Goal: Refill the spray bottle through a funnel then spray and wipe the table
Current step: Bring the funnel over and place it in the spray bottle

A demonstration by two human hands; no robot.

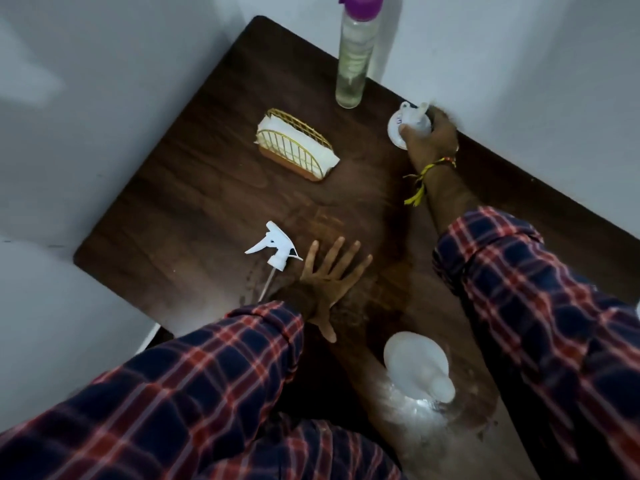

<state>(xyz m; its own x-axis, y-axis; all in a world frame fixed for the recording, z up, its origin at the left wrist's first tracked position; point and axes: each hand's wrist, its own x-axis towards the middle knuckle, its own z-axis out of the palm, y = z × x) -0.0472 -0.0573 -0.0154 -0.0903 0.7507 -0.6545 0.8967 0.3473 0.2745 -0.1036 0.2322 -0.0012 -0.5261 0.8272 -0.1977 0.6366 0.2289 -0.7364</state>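
Bottle: a clear bottle (417,368) stands uncapped at the tabletop's near edge, its neck open and in blur close under the camera.
Left hand: the left hand (329,275) lies flat on the dark wood tabletop (173,209), fingers spread and straight, grasping nothing.
Sprayer: the white trigger head (275,249) lies on its side just beside the left fingertips, its dip tube trailing toward the near edge.
Napkins: a gold wire holder (298,150) with white napkins sits mid-table, well apart from both hands.
Right hand: the right hand (427,136) reaches to the far right edge, fingers curled around a small white funnel (407,123).
Refill: a tall clear bottle with a purple cap (355,57) stands at the far edge, near the funnel, holding pale liquid.
Step in hand: apparently fetching the funnel. Done well, it is carried spout-down to the open bottle and seated squarely in the neck, with the free left hand moved to steady the bottle before any pouring.
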